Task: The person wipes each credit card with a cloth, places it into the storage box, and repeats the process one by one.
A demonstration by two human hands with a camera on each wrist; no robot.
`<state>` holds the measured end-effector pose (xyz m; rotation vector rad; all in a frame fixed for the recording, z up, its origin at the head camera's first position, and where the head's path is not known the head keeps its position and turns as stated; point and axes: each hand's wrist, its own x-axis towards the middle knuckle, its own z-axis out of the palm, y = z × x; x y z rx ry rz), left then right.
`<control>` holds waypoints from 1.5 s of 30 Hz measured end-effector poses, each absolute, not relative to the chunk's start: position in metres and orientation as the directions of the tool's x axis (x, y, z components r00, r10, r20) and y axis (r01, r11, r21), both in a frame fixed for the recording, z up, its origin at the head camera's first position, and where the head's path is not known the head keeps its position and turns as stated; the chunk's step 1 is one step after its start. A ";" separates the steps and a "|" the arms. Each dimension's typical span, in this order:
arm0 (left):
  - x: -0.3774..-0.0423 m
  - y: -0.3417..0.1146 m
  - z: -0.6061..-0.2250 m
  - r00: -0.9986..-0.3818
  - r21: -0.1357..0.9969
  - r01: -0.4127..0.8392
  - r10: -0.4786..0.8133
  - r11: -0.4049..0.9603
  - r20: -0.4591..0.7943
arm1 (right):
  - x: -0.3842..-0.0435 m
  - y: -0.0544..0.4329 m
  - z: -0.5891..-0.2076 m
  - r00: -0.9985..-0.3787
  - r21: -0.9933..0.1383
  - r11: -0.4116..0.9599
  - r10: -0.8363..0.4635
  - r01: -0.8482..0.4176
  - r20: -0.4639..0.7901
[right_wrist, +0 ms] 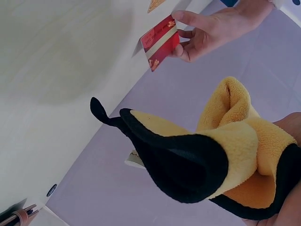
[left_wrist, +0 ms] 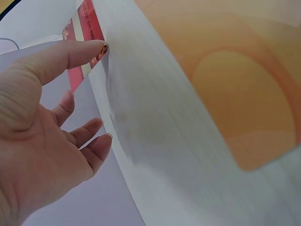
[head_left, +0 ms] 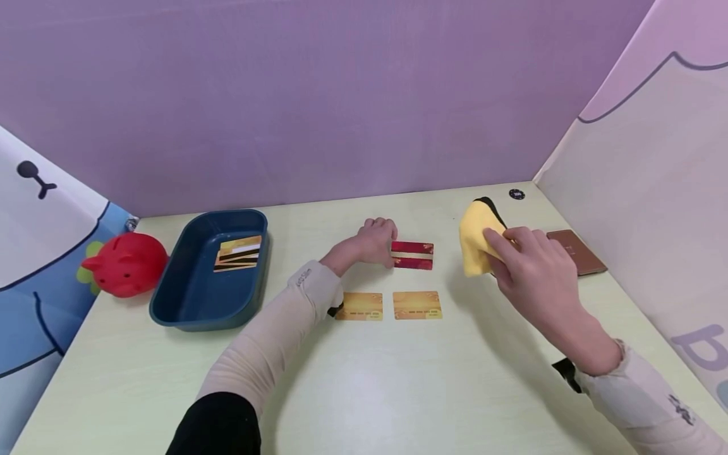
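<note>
My left hand [head_left: 375,240] pinches the left edge of a red bank card [head_left: 412,255] with a pale stripe, close over the table. In the left wrist view its thumb lies on the card's end while the other fingers are spread. A yellow cloth [head_left: 476,237] with black trim hangs bunched from my right hand [head_left: 537,272], to the right of the red card. Black edging and a loop show on the cloth in the right wrist view. Nearer me lie two gold bank cards, a left one [head_left: 364,306] partly behind the left cuff and a right one [head_left: 418,305].
A blue tray [head_left: 165,309] on the left holds several fanned cards [head_left: 237,254]. Beside it sits a red piggy bank [head_left: 126,265]. A brown booklet [head_left: 577,251] lies beyond my right hand, and a black poker chip [head_left: 517,194] is near the back right corner. Walls border the table.
</note>
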<state>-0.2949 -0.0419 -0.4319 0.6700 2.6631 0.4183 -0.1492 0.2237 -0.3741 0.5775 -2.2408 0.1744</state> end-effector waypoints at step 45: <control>-0.202 -0.080 -0.362 -0.906 0.928 0.308 0.361 0.208 0.220 | -0.153 0.208 -0.348 -0.409 0.026 0.837 -0.294 -0.547 0.864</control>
